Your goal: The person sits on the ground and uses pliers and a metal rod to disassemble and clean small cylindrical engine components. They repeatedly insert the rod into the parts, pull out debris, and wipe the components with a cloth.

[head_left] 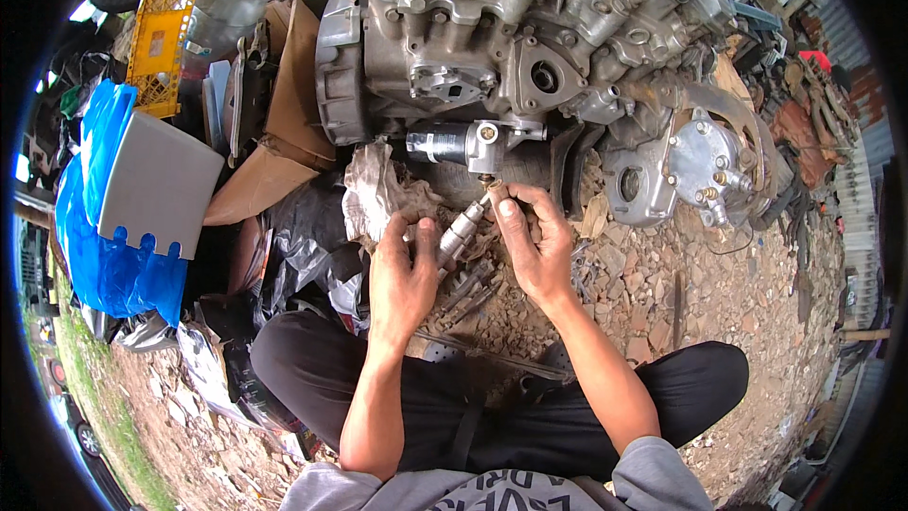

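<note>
Head: right hand pinching fitting; left hand half-curled.

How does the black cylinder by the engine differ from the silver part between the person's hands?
Colour: the black cylinder is dark with pale markings; the silver part looks like shiny metal.
Shape: the black cylinder is thicker with plain sides; the silver part is slimmer and stepped.
Pose: the black cylinder lies nearly crosswise in the view; the silver part slants.
Both look roughly cylindrical.

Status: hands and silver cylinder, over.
Right hand pinching at upper end of silver cylinder. Left hand beside its lower part, contact unclear. Crumpled cloth by left hand.
</note>
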